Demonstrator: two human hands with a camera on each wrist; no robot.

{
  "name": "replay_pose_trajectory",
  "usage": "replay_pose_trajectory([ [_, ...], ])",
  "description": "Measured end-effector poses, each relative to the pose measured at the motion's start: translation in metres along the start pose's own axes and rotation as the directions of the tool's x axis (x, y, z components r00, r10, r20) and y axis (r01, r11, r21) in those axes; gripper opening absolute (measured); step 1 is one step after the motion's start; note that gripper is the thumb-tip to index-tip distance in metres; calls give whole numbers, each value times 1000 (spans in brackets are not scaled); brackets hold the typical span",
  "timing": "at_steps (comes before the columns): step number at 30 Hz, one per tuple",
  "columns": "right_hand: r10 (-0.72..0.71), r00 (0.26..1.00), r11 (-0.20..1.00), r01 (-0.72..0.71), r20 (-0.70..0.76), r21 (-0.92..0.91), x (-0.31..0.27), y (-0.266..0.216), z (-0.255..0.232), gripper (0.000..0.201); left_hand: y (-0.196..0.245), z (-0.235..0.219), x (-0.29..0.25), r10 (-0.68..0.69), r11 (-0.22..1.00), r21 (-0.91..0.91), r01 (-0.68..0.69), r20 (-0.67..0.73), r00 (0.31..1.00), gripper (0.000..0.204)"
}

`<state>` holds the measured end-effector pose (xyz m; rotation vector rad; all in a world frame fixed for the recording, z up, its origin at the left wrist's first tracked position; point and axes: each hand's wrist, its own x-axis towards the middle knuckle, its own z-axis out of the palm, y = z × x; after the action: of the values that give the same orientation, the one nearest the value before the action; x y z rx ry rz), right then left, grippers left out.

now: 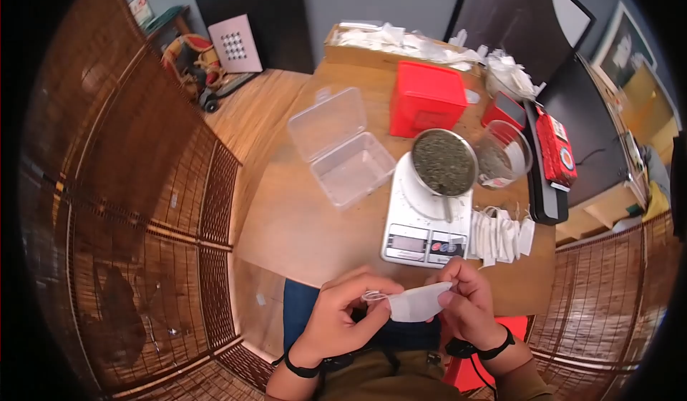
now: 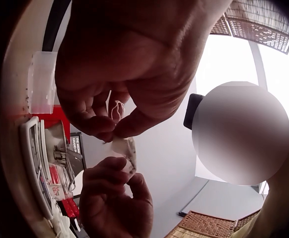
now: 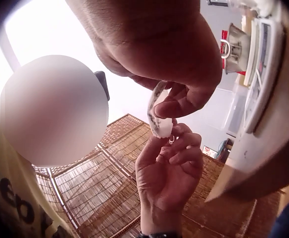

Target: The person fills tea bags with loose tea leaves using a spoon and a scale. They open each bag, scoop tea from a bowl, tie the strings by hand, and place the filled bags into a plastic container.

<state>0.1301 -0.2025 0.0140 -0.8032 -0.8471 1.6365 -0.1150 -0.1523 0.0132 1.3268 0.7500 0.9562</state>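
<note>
A white drawstring tea bag (image 1: 417,305) is held between the two hands, low in front of the table edge. My left hand (image 1: 347,316) pinches its string end, where a looped white string (image 1: 373,296) sticks out between the fingers. At the other end, my right hand (image 1: 470,302) grips the bag with thumb and fingers. Dark bits show through the thin bag (image 3: 155,118) in the right wrist view. Beyond the hands stands a white kitchen scale (image 1: 398,211), bearing a metal cup (image 1: 449,209) full of dried green leaves (image 1: 443,159).
Right of the scale lies a row of tea bags (image 1: 504,233). Behind it are a clear jar (image 1: 526,159) and a red box (image 1: 427,100). An open clear plastic box (image 1: 352,170) stands left. A cardboard tray (image 1: 358,55) of white bags is at the back.
</note>
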Motion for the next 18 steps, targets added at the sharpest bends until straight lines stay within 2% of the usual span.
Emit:
replay_pose_trajectory([
  [3, -22, 999, 998, 20, -37, -52, -12, -13, -7, 16, 10, 16, 9, 45, 999, 26, -47, 51, 998, 24],
  [5, 3, 997, 999, -7, -74, -50, -16, -16, -11, 25, 15, 30, 14, 109, 994, -1, -109, -38, 993, 19],
  [6, -12, 997, 999, 9, -74, -40, -14, -15, -6, 25, 19, 36, 15, 113, 994, 14, -113, -26, 993, 19],
  [7, -257, 946, 956, 219, -195, -198, -9, -12, 6, 29, 22, 41, 15, 57, 997, -40, -61, -105, 993, 16],
  [8, -493, 826, 847, 382, -274, -370, -6, -12, 11, 34, 24, 46, 16, -5, 995, -98, -13, -183, 983, 14],
  [9, -499, 821, 846, 392, -277, -362, -10, -14, 6, 34, 22, 51, 18, -1, 996, -86, -14, -177, 984, 14],
  [10, -686, 721, 565, 443, -99, -696, -15, -17, -2, 38, 18, 56, 21, 29, 993, -100, -55, -243, 970, 12],
  [11, -771, 620, 171, 420, 144, -891, -17, -21, -7, 43, 15, 59, 24, 60, 989, -113, -99, -309, 949, 10],
  [12, -731, 651, 160, 452, 202, -878, -18, -25, -6, 46, 12, 60, 25, 64, 990, -104, -100, -307, 950, 10],
  [15, -702, 668, 176, 497, 246, -849, -8, -23, -6, 49, 10, 64, 28, 90, 990, -85, -114, -246, 965, 14],
  [16, -731, 641, 171, 505, 235, -846, -4, -22, -7, 45, 12, 69, 31, 91, 990, -87, -115, -241, 966, 14],
  [18, -723, 648, 174, 507, 240, -844, 0, -28, -12, 39, 14, 74, 35, 90, 990, -87, -112, -229, 969, 13],
])
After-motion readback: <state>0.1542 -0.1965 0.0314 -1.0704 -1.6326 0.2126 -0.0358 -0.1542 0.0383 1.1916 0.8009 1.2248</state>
